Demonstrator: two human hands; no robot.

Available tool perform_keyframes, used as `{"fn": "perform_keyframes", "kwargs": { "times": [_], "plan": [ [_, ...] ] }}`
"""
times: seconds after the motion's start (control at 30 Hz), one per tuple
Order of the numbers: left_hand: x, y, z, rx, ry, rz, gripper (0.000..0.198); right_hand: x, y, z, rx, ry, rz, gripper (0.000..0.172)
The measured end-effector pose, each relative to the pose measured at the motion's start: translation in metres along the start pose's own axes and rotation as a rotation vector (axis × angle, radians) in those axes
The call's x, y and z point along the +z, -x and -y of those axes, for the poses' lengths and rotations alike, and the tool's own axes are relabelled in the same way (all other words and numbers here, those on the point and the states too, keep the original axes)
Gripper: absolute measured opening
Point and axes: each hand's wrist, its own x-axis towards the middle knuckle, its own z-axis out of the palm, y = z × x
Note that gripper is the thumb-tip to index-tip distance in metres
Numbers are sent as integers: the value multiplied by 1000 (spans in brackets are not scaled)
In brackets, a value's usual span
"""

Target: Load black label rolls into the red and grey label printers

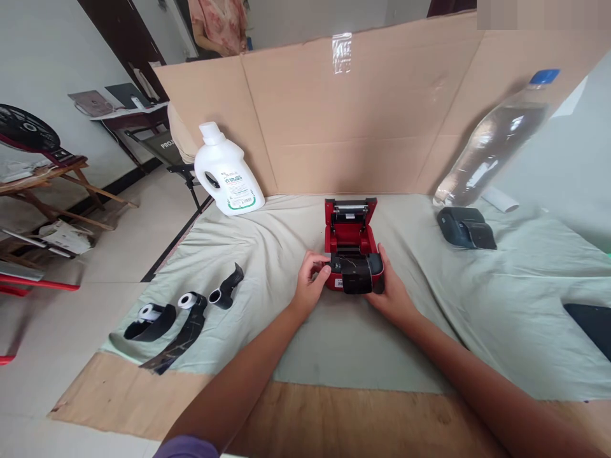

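Observation:
A small red and black printer-like device (351, 238) stands on the pale green cloth with its lid raised at the back. A strip of black marbled material (357, 278) hangs over its front. My left hand (312, 277) is at the device's left front corner, thumb and fingers closed on its edge. My right hand (390, 286) wraps round the right side, its fingers partly hidden behind and under the device. To the left lie rolls with black strips: one small roll (224, 294), one with a long strip (188, 324) and one curled up (150, 323).
A white detergent bottle (229, 172) and a clear bottle with blue cap (496, 146) lean on the cardboard wall (348, 114). At right are a dark device (465, 228), a white roll (500, 200) and a dark flat object (592, 324). Behind the cardboard stands a person (219, 25).

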Motion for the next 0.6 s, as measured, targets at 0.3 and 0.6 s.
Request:
{"fn": "perform_keyframes", "kwargs": {
  "times": [0.3, 0.6],
  "plan": [
    [1, -3, -4, -6, 5, 10, 27, -39, -24, 18, -73, -44, -284, 41],
    [4, -5, -4, 8, 91, 10, 23, -22, -156, 50, -68, 516, 643, 19]
  ]
}}
